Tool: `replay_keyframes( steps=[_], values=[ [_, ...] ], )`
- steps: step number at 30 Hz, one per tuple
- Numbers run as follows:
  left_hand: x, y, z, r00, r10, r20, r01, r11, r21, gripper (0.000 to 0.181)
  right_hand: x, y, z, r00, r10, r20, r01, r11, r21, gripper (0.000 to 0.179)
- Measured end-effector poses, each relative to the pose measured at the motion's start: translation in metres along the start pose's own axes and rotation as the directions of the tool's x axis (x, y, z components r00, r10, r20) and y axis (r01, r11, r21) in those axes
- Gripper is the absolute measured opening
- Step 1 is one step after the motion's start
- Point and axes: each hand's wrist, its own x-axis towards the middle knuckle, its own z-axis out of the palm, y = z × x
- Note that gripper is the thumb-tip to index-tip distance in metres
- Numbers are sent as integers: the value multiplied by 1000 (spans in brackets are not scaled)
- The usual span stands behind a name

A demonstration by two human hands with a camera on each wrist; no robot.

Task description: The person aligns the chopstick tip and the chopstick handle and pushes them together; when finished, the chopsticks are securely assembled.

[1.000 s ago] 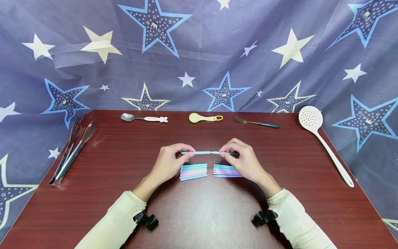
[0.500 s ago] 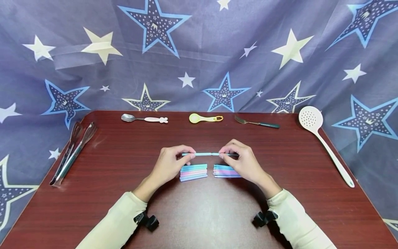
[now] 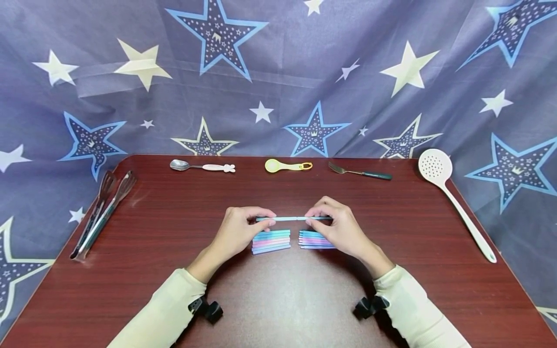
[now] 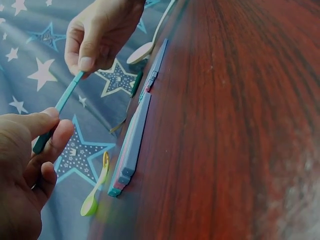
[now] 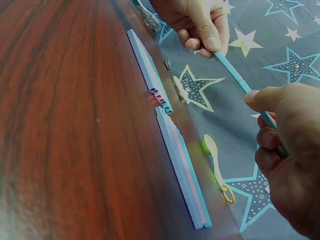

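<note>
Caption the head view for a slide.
Left hand and right hand pinch a jointed teal stick near two sets of coloured sticks.

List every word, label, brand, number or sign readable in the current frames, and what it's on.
No readable words, labels, brands or numbers.
Star-print backdrop: printed stars and crowns only, no lettering seen.
Held blue-green sticks, left stick row, right stick row: no lettering seen.
Yellow spoon, black wrist devices: any marking would be too small to read.
</note>
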Motion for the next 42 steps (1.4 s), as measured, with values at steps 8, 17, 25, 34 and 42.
replay_keyframes(
  steps=[8,17,25,34,42],
  values=[
    [-1,0,3,999,43,-24,-42,998,43,7,-1,0,3,1000,-3,-6,3,1000,14,12],
    [-3,-4,11,990,117,-73,-112,992,65,5,-2,1,4,999,38,9,-38,999,5,10],
    [-2,-3,9,981,174,-90,-168,984,66,5,0,-1,0,1000,-16,2,16,1000,11,12],
    [-1,-11,-7,989,123,-85,-111,985,128,6,0,5,-4,999,-3,-36,5,999,36,11],
    [0,-44,-50,989,47,-143,-20,983,181,6,-13,19,-17,993,86,-79,-85,996,7,11]
  ],
)
